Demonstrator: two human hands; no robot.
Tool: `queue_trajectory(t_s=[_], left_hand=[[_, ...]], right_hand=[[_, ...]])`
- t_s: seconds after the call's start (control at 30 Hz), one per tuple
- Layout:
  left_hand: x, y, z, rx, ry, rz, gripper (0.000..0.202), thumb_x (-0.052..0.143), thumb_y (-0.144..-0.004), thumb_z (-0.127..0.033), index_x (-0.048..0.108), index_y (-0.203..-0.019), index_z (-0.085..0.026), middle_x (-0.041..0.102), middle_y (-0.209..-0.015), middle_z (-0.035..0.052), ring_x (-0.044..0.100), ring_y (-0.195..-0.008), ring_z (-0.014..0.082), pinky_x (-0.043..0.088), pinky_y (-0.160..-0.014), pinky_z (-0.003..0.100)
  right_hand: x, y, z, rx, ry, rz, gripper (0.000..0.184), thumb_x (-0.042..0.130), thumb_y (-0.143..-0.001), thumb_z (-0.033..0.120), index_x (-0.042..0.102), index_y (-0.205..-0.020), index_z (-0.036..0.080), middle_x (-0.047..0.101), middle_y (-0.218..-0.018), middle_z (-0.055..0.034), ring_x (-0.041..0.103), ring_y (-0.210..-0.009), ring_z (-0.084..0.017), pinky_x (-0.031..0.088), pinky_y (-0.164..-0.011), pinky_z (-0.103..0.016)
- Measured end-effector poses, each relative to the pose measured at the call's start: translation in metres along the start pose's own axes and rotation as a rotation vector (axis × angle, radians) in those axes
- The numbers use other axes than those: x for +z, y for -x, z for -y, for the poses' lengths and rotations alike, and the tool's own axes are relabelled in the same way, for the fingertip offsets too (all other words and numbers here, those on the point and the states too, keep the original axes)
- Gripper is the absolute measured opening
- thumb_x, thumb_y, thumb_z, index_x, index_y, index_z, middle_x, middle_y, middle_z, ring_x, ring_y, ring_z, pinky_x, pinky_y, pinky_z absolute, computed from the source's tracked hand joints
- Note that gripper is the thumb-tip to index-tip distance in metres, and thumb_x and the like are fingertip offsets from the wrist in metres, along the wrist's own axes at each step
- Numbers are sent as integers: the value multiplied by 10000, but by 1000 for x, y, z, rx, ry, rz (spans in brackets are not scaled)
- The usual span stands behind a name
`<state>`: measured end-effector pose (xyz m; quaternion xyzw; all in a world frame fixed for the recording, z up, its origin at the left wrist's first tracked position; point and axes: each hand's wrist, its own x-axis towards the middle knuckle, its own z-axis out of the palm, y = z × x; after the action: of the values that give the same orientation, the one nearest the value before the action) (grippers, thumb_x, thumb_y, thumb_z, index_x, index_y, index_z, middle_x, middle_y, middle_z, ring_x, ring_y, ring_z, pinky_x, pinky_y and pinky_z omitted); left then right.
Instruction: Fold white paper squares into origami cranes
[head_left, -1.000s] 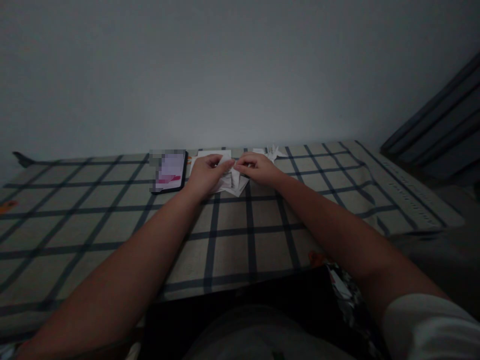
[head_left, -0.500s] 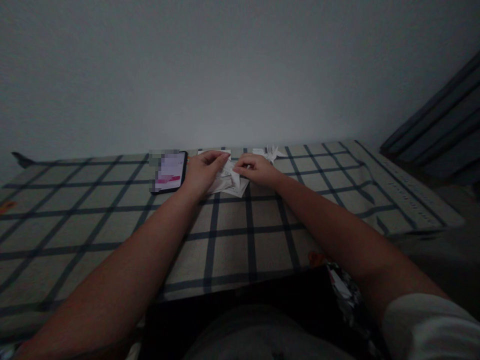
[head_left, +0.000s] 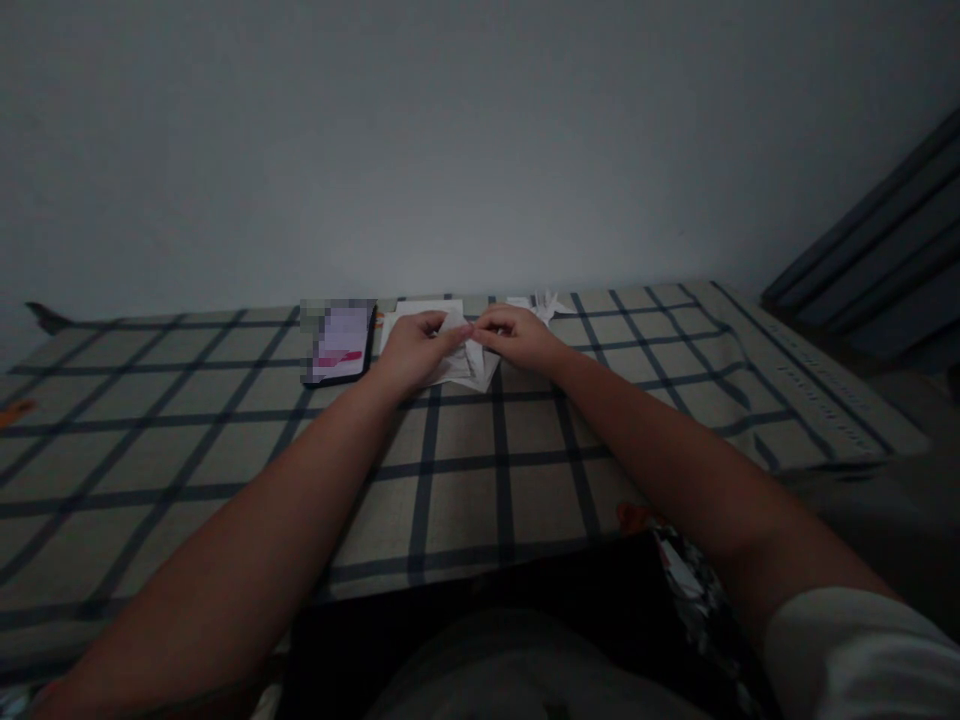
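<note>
A folded white sheet of paper (head_left: 480, 372) with creased, pointed edges lies partly beneath my hands on the checked tablecloth. My left hand (head_left: 417, 350) pinches it near the top, thumb stretched to the right. My right hand (head_left: 517, 336) is closed with curled fingers, its fingertips meeting my left thumb at the paper. More white paper (head_left: 429, 306) lies flat behind my left hand. Just past my right hand sits a small folded paper shape (head_left: 549, 304) with pointed tips.
Left of my hands lies a phone (head_left: 345, 345), its screen lit and partly blurred out. The checked tablecloth (head_left: 457, 480) covers the table up to the plain wall (head_left: 480, 150). A dark curtain (head_left: 885, 210) hangs at the right.
My left hand has shifted slightly right and nearer, so its thumb now meets my right fingertips. The paper's upper part has turned between them. The phone stays put.
</note>
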<state>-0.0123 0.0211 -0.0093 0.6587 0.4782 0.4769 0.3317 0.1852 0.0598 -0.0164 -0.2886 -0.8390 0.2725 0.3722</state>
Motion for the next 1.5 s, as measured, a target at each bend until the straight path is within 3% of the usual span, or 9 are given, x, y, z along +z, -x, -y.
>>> queue_trajectory(t_s=[0.4, 0.77, 1.03, 1.2, 1.5], left_hand=[[4, 0, -4, 59, -1, -94, 331, 772, -722, -472, 759, -806, -152, 731, -767, 36, 601, -681, 160, 447, -625, 253], [5, -4, 6, 105, 34, -173, 287, 768, -752, -458, 778, -802, -175, 739, -773, 35, 632, -736, 173, 474, -667, 266], [3, -3, 3, 68, 28, -238, 293, 708, -792, -476, 772, -754, -193, 727, -726, 32, 649, -713, 182, 475, -625, 268], [2, -5, 5, 77, 42, -216, 337, 702, -801, -511, 794, -814, -187, 753, -793, 52, 670, -782, 196, 486, -663, 269], [1, -5, 7, 54, 72, -24, 404, 802, -724, -543, 778, -855, -162, 752, -841, 56, 647, -772, 198, 498, -731, 300]], right_hand=[[-1, -2, -5, -81, -8, -11, 257, 588, -911, 397, 678, -866, 161, 630, -857, -45, 537, -809, -162, 413, -753, -303], [-2, -3, -2, -106, 2, 5, 271, 581, -922, 410, 659, -852, 161, 612, -845, -37, 530, -797, -156, 405, -751, -303], [1, -2, 1, -128, -5, 15, 273, 589, -908, 407, 673, -840, 157, 618, -828, -33, 533, -794, -155, 402, -748, -295], [2, -2, -2, -111, -9, 1, 286, 586, -908, 417, 673, -845, 152, 615, -827, -35, 527, -778, -150, 403, -732, -292], [0, -1, -7, -24, 9, -116, 260, 613, -916, 392, 705, -832, 163, 617, -794, -28, 536, -776, -156, 425, -745, -301]])
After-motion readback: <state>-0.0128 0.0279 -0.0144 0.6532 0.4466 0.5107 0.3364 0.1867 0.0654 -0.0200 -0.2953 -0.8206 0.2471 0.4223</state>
